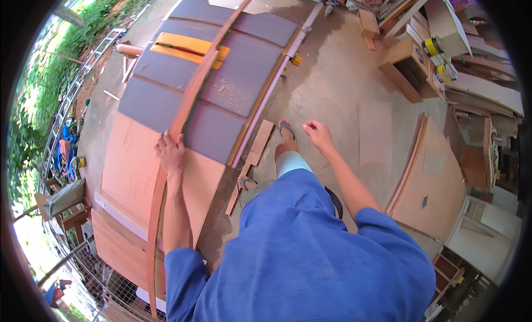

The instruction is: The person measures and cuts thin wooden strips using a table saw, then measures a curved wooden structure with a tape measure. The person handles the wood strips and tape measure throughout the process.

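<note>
A long reddish-brown wooden strip [195,86] runs lengthwise over grey panels [221,89] and a bare light-brown board [130,150]. My left hand [170,151] lies across the strip near where the grey panels meet the bare board, its thumb on one side and its fingers on the other, gripping it. Out to the right, over the concrete floor, my right hand [318,134] hangs in the air with its fingers curled in; nothing shows in it. A yellow piece [185,47] lies on the grey panels, partly under the strip. Sawdust is scattered beside it.
Beside my feet, a narrow wooden offcut [260,140] lies on the floor. To the right lean flat boards [429,180], with an open wooden box [402,72] and piled scraps beyond. A metal ladder [83,78] stretches along the grassy left edge.
</note>
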A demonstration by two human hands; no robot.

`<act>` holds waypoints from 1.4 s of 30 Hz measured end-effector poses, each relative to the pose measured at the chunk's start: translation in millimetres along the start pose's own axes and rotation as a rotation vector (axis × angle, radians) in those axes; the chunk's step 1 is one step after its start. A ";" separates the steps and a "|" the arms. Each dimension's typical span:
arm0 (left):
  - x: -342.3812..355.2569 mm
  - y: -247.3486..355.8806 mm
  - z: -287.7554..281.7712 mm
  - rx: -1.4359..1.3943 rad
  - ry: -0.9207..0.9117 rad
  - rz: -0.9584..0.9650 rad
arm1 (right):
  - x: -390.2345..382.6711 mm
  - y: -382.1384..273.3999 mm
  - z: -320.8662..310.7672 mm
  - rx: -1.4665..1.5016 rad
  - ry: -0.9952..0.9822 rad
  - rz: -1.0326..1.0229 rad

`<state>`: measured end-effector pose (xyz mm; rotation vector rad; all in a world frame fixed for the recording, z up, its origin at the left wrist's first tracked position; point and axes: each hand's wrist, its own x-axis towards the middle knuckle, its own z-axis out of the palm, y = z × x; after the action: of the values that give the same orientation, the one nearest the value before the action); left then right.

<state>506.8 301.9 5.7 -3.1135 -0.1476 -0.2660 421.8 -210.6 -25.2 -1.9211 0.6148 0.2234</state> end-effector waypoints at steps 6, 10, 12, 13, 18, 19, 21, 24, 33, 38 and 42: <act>9.3 7.7 -4.7 -0.001 -0.280 -0.066 | 165.0 58.9 81.7 0.388 -0.276 0.117; 11.1 -4.0 -9.7 -0.031 -0.431 -0.219 | 191.7 23.3 124.1 0.342 -0.459 0.092; 15.4 11.3 -7.7 0.010 -0.557 -0.346 | 191.9 -5.4 117.9 0.392 -0.504 0.169; 18.4 11.2 -10.2 -0.006 -0.568 -0.334 | 189.6 -18.4 109.7 0.433 -0.551 0.225; 23.7 4.7 -18.2 -0.056 -0.603 -0.318 | 200.6 -15.4 63.7 0.370 -0.699 0.384; 19.9 4.0 -17.6 -0.059 -0.612 -0.321 | 200.5 -9.3 59.2 0.340 -0.688 0.399; 23.4 11.5 -18.6 -0.065 -0.619 -0.314 | 198.9 -7.2 50.6 0.284 -0.683 0.420; 23.0 11.8 -21.3 -0.092 -0.583 -0.280 | 184.4 -11.7 52.5 0.234 -0.732 0.434; 6.7 4.6 -13.3 -0.067 -0.477 -0.221 | 115.2 -22.1 134.3 0.532 -0.643 0.626; -1.9 16.3 -10.7 -0.006 -0.299 -0.227 | 77.2 -10.6 170.7 0.660 -0.664 0.646; -6.8 26.6 -14.6 -0.007 -0.249 -0.184 | 51.1 -4.3 186.5 0.603 -0.680 0.621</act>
<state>500.3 274.4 18.8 -3.1299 -0.4376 0.1220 490.1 -58.1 -122.6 -0.9404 0.6869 0.9260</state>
